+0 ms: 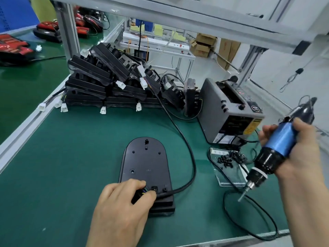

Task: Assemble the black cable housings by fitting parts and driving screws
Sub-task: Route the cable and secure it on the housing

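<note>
Fingertips [150, 192] of my left hand [122, 202] curl onto thin wires [145, 190], apparently pinching them, at the near end of the black housing [144, 161], which lies flat on the green mat [71, 157]. My right hand [299, 150] grasps the blue electric screwdriver [277, 141], bit angled down, right of the loose screws [231, 157].

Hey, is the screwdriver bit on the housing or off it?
Off it. The right hand holds the screwdriver tilted, its bit over the green mat, right of the housing.
</note>
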Demonstrator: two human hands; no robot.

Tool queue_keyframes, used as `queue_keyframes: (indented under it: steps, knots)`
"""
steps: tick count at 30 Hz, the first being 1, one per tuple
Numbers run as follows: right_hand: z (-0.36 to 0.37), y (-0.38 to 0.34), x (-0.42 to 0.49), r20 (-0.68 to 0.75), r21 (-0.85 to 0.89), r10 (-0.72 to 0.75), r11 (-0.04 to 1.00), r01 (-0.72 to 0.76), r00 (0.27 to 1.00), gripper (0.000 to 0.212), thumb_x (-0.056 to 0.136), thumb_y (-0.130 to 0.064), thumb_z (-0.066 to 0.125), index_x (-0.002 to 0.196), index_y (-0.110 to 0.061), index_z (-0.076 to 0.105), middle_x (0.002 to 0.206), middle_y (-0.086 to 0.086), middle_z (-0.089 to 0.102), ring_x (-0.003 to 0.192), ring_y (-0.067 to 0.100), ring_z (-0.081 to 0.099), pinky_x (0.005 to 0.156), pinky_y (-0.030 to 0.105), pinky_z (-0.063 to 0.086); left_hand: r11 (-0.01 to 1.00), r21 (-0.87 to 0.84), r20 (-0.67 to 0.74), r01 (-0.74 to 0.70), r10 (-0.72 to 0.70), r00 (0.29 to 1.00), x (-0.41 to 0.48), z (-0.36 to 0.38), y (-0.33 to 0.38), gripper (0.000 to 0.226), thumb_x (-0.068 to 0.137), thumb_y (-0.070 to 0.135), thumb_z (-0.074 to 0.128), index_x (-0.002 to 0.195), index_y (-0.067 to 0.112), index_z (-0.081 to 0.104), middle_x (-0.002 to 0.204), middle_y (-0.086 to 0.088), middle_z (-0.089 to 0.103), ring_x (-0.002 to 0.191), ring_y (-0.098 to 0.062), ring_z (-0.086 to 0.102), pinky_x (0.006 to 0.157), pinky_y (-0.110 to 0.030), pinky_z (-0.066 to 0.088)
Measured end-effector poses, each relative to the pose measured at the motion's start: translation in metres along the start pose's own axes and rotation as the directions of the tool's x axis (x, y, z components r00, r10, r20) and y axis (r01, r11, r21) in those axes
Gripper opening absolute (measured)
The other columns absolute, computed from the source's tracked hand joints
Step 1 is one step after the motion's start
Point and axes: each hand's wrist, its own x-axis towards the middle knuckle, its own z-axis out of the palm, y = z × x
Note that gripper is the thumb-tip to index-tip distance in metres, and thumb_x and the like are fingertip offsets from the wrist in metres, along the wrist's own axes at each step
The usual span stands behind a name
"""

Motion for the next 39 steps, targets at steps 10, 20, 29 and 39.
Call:
queue_keyframes:
  steps: [10,20,29,39]
  knots:
    - [-0.063,0.027,0.038,-0.320,-0.275,0.134,0.934,-0.227,0.938,0.026,0.085,-0.037,0.065,0.088,-0.014,0.053,0.080,0.004,0.061,0.058,0.015,0.062,0.050,0.026,0.051,0.999,-0.031,0.006,-0.020,0.020,1.000,0.002,0.000,0.000,0.018,0.077,0.019,0.048,0.091,0.029,0.053,0.083,-0.007,0.067,0.079,-0.019,0.048,0.072,-0.033,0.032]
    - [-0.087,0.045,0.056,-0.352,-0.715,0.051,0.629,-0.304,0.935,0.036,0.087,-0.041,0.060,0.078,-0.007,0.055,0.075,0.014,0.057,0.062,0.027,0.052,0.057,0.034,0.043,0.999,-0.040,0.026,-0.013,0.014,1.000,0.002,-0.001,0.001,0.018,0.075,0.019,0.050,0.090,0.029,0.053,0.083,-0.005,0.066,0.073,-0.019,0.051,0.072,-0.031,0.034]
    - [-0.085,0.051,0.064,-0.192,-0.958,-0.049,0.228,-0.176,0.980,0.049,0.083,-0.050,0.053,0.076,-0.002,0.062,0.067,0.016,0.062,0.054,0.027,0.055,0.054,0.029,0.042,0.999,-0.048,0.055,0.002,0.001,0.998,0.003,-0.003,0.002,0.018,0.075,0.020,0.050,0.090,0.029,0.053,0.083,-0.005,0.066,0.069,-0.021,0.056,0.072,-0.032,0.034]
    - [-0.094,0.056,0.065,-0.155,-0.988,-0.074,-0.010,-0.156,0.985,0.055,0.087,-0.059,0.043,0.100,-0.006,0.051,0.090,0.016,0.061,0.076,0.032,0.061,0.070,0.039,0.050,0.998,-0.057,0.049,-0.003,0.006,0.999,0.005,-0.003,0.002,0.018,0.076,0.021,0.048,0.091,0.030,0.053,0.083,-0.006,0.067,0.077,-0.019,0.048,0.072,-0.033,0.033]
